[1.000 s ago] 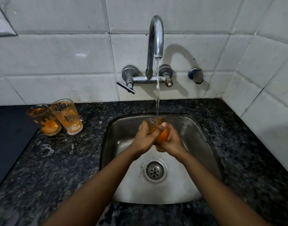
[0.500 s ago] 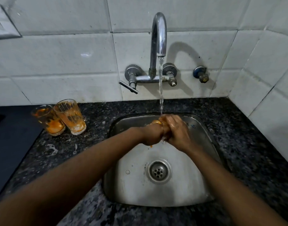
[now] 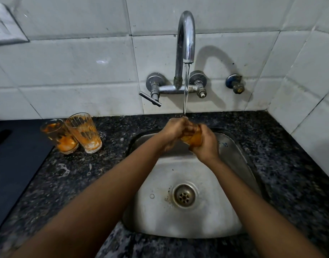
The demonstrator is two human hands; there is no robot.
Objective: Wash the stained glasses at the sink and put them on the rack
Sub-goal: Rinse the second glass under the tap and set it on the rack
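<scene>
Both hands hold one orange-stained glass (image 3: 191,137) over the back of the steel sink (image 3: 234,157), right under the running water from the tap (image 3: 186,40). My right hand (image 3: 206,144) wraps around the glass from the right. My left hand (image 3: 174,133) covers its left side and rim, fingers over the mouth. Most of the glass is hidden by the hands. Two more orange-stained glasses stand side by side on the counter to the left of the sink, one (image 3: 58,135) further left and one (image 3: 84,132) nearer the sink.
The dark speckled granite counter (image 3: 76,175) surrounds the sink, with water spots on it. A black surface (image 3: 14,164) lies at the far left. White wall tiles close off the back and right. The drain (image 3: 184,196) sits mid-sink. No rack is in view.
The hands with the glass have stayed under the stream, shifting a little. More of the orange glass shows between the hands than half a second ago. The counter glasses have not moved.
</scene>
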